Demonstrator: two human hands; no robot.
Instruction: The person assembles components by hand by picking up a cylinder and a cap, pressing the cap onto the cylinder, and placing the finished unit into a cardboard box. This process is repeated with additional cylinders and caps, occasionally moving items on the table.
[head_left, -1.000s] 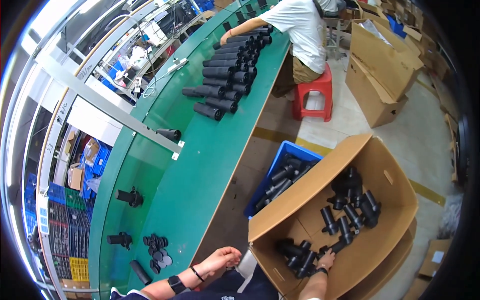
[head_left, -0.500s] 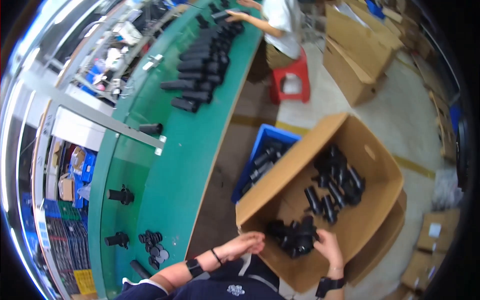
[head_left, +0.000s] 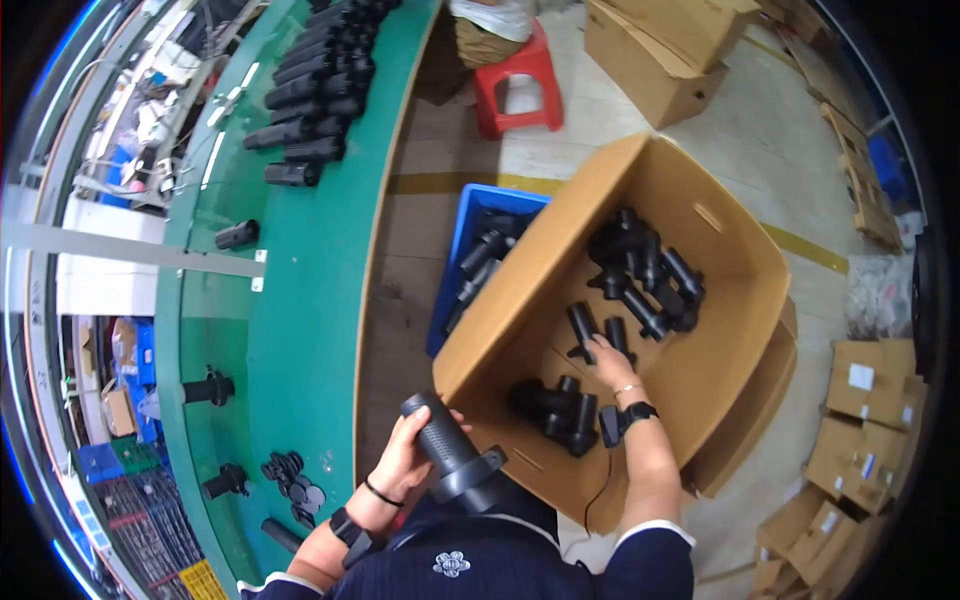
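My left hand (head_left: 403,455) is wrapped round a black tube fitting (head_left: 447,443) with a ribbed barrel and a wide collar, tilted in front of my body beside the cardboard box. Inside the large open cardboard box (head_left: 500,340), my right hand (head_left: 613,364) has its fingers closed on a black tube fitting (head_left: 617,334); the hand partly hides it. Another upright black fitting (head_left: 581,322) stands just left of those fingers. Several more black fittings (head_left: 628,245) lie heaped at the box's far end, and a smaller cluster (head_left: 550,404) lies at its near end.
Left of me runs a long green workbench (head_left: 310,350) with rows of black tubes (head_left: 310,110) and small round black parts (head_left: 290,480). A blue crate (head_left: 450,270) holding fittings stands between bench and box. Beyond are a red stool (head_left: 540,80), a seated person and cartons (head_left: 650,70).
My left hand, earlier without a fitting at the box's edge, now holds one nearer my body. My right hand has moved from the near cluster to fittings farther in. The view has shifted.
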